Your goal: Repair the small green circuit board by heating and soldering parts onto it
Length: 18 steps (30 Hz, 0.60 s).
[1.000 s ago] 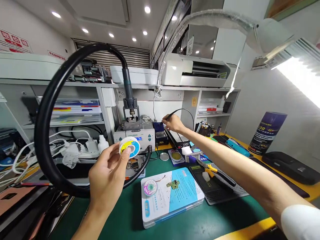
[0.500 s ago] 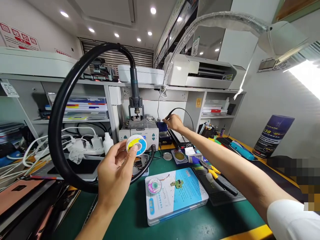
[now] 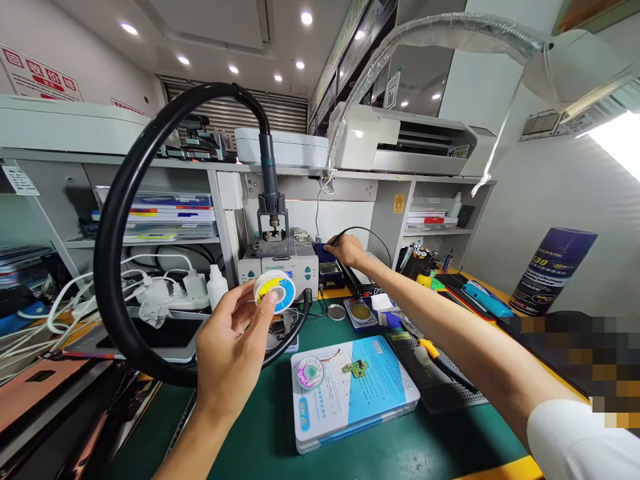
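Note:
My left hand [image 3: 234,343] pinches a small white spool with a yellow and blue label [image 3: 275,291] between thumb and fingers, held up above the bench. My right hand [image 3: 347,250] reaches to the back and is closed around a soldering iron, mostly hidden by the fingers. Its thin black cable [image 3: 367,229] arcs out behind the hand. Just below that hand sits a dark soldering station [image 3: 331,280] with a lit display. In front of me, a blue and white plastic case [image 3: 367,407] bears a pink-labelled spool [image 3: 310,373] and a small green circuit board [image 3: 356,368].
A hot-air station [image 3: 293,267] stands at the back, its thick black hose [image 3: 107,240] looping left of my left hand. Pliers [image 3: 435,353] lie under my right forearm. A spray can [image 3: 553,270] is at the right, white cables and chargers [image 3: 170,287] at the left.
My right hand has shifted slightly down with the soldering iron, and its cable arc sits a little lower. My left hand keeps the spool almost still.

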{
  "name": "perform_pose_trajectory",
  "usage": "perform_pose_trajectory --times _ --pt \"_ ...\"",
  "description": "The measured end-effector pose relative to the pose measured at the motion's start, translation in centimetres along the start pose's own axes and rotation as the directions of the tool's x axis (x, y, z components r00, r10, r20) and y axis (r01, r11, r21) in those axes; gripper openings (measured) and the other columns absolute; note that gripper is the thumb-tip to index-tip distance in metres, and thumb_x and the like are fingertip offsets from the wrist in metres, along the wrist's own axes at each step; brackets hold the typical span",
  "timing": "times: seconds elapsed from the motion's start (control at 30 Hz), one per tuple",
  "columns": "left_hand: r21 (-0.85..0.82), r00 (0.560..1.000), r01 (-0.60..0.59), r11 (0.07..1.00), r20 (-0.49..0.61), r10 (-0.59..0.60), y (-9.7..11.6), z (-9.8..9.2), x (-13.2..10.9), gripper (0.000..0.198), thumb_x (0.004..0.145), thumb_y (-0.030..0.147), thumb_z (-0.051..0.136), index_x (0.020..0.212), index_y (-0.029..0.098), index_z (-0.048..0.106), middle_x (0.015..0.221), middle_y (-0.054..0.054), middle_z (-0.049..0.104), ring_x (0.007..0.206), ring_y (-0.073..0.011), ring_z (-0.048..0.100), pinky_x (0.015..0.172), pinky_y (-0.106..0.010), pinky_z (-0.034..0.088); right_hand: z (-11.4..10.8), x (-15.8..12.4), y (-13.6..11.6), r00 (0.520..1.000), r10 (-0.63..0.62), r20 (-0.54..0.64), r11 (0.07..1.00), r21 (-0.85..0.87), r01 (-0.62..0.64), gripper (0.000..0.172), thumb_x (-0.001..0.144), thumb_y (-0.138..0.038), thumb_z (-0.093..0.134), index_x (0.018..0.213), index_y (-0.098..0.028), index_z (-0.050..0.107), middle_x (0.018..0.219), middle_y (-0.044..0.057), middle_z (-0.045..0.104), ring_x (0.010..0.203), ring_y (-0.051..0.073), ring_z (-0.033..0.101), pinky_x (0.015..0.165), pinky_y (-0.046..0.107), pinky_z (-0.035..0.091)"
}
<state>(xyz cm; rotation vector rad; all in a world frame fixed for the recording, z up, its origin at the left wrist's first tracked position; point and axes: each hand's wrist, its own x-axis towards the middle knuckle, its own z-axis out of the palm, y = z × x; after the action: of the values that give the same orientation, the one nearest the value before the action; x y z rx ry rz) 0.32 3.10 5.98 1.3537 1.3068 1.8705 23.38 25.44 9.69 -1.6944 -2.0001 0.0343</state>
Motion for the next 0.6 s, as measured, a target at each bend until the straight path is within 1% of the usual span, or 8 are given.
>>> perform_pose_trajectory --times 0.13,0.27,0.4,0.6 --pt "0.014 1.0 -0.003 1.0 -0.011 0.003 -0.3 0.0 0.2 0.056 0.08 0.059 0.082 0.117 0.018 0.075 0.115 -0.014 0.081 0.107 -0.032 0.079 0.087 -0.038 0.069 0.1 0.2 0.1 0.999 -0.013 0.042 1.0 -0.02 0.014 0.037 0.102 -0.038 0.07 0.133 -0.018 0.067 0.135 0.01 0.069 0.114 0.028 0.071 0.095 0.049 0.062" --pt "0.03 1.0 -0.001 1.0 -0.018 0.002 -0.3 -0.1 0.1 0.055 0.08 0.059 0.081 0.117 0.018 0.075 0.113 -0.012 0.082 0.106 -0.0309 0.08 0.087 -0.038 0.069 -0.1 -0.4 0.3 0.996 -0.031 0.081 0.999 -0.04 0.034 0.037 0.103 -0.038 0.069 0.134 -0.019 0.066 0.136 0.011 0.068 0.113 0.027 0.071 0.095 0.048 0.062" --pt "0.049 0.999 -0.002 0.999 -0.035 0.004 -0.2 -0.1 0.0 0.053 0.078 0.057 0.083 0.115 0.019 0.076 0.112 -0.011 0.082 0.104 -0.0309 0.08 0.084 -0.037 0.07 -0.3 -1.8 0.8 0.993 -0.039 0.112 0.996 -0.076 0.048 0.038 0.103 -0.039 0.068 0.136 -0.02 0.065 0.137 0.011 0.068 0.114 0.027 0.071 0.095 0.049 0.062" --pt "0.078 0.998 -0.015 0.997 -0.056 0.019 -0.1 0.2 -0.1 0.053 0.078 0.056 0.082 0.115 0.019 0.077 0.112 -0.01 0.082 0.104 -0.0294 0.08 0.088 -0.036 0.069 -0.3 -4.3 1.6 0.982 0.008 0.19 0.975 -0.219 0.034 0.038 0.102 -0.039 0.07 0.133 -0.018 0.067 0.135 0.011 0.069 0.114 0.028 0.071 0.095 0.048 0.062"
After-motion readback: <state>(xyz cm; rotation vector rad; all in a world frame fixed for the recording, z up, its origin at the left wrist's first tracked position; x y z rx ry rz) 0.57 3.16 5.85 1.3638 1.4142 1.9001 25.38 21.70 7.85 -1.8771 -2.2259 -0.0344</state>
